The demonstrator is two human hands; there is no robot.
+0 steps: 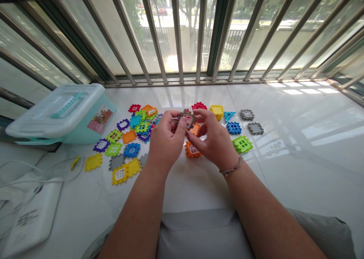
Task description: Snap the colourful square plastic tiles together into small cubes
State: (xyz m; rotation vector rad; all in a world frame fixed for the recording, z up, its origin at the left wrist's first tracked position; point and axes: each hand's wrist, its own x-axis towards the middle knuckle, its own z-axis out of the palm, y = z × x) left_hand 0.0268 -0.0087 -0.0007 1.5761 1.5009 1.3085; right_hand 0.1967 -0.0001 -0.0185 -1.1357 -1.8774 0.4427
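My left hand [166, 139] and my right hand [212, 138] meet above the white floor, both pinching a small grey interlocking block piece [186, 117] between their fingertips. Just below the hands sits an orange block cube [192, 150]. Several coloured flat block tiles [133, 132] lie scattered to the left, among them a yellow pair [125, 171]. To the right lie a green piece [242, 144], a blue piece [233, 128], a yellow piece [217, 111] and two grey tiles [255, 128].
A pale teal storage box with a clear lid [61, 113] stands at the left. A white device with cables [31, 217] lies at the lower left. Metal window bars [176, 35] close off the far side. My grey-clad knees [199, 232] are at the bottom.
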